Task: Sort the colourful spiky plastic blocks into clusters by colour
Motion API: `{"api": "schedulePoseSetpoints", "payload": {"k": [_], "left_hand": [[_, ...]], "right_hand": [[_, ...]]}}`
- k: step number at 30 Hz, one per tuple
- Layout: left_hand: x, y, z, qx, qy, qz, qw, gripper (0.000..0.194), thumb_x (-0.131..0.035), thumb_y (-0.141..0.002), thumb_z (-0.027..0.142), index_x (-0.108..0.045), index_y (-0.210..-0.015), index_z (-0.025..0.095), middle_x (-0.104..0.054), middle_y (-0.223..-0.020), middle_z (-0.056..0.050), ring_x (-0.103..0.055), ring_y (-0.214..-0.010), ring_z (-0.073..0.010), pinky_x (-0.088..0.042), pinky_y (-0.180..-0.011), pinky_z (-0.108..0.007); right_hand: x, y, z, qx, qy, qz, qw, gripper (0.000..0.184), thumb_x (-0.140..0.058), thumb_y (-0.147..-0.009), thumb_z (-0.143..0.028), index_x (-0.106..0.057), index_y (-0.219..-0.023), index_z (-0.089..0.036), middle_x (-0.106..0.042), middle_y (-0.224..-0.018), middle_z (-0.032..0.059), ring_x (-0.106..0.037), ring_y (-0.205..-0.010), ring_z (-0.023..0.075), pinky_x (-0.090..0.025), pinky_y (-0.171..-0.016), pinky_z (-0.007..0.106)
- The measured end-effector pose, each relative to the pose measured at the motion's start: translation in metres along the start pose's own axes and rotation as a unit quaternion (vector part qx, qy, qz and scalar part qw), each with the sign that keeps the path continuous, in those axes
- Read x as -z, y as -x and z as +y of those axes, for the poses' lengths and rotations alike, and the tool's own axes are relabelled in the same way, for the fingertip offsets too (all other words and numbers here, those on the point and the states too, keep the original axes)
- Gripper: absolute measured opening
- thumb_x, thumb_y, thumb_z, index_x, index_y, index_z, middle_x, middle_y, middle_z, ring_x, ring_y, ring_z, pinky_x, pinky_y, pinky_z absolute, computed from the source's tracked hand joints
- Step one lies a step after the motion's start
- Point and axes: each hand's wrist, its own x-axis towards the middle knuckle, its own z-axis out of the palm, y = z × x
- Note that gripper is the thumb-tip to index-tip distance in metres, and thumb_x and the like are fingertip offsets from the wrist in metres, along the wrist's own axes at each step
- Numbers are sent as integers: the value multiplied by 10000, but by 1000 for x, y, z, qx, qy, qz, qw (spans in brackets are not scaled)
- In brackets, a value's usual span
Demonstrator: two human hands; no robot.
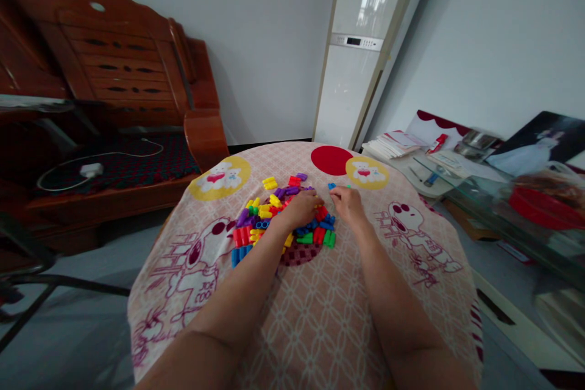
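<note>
A heap of plastic building blocks (266,212) in red, yellow, blue, green and purple lies on the round table. My left hand (304,208) rests over the right part of this heap, palm down, its fingers stretched across the blocks; its fingertips are partly hidden. Just right of the heap, my right hand (347,202) is closed in a pinch at a small blue block (331,186), which shows beyond the fingertips. A small green block (348,186) peeks out behind that hand.
A patterned pink cloth (315,323) covers the table. At left stands a wooden bench (123,73) with a white charger (91,169) and cable. A white floor-standing air conditioner (340,85) is behind. To the right, a glass-topped stand (484,213) holds papers, metal bowls and a red basket (543,210).
</note>
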Motion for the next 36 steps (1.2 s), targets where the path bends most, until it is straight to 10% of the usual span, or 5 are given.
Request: {"api": "schedulePoseSetpoints", "payload": {"k": [10,20,36], "left_hand": [[32,22,-37,173,-36,85,981,140,-603,-729,101,-717,-761,177,-709,-945,-115,-649,-930,-259,-495,-870,-335],[31,17,-30,146,-21,86,985,168,-607,-757,176,-739,-858,191,-728,-968,-83,-653,-944,-233,-497,-898,-323],[21,3,2,65,139,56,987,329,-531,-677,75,-754,-893,185,-745,-847,-44,-665,-808,-198,-513,-767,-280]], "right_hand": [[-34,4,-10,86,-61,-93,990,357,-485,-918,-121,-682,-1215,-147,-699,-1124,117,-626,-1031,194,-450,-946,304],[-36,4,-20,51,-47,-84,994,144,-653,-762,-77,-769,-827,-130,-688,-927,120,-634,-918,219,-482,-858,301],[-25,1,-21,-40,-268,-26,962,225,-655,-641,-114,-725,-844,-183,-730,-789,16,-672,-750,178,-526,-707,268]]}}
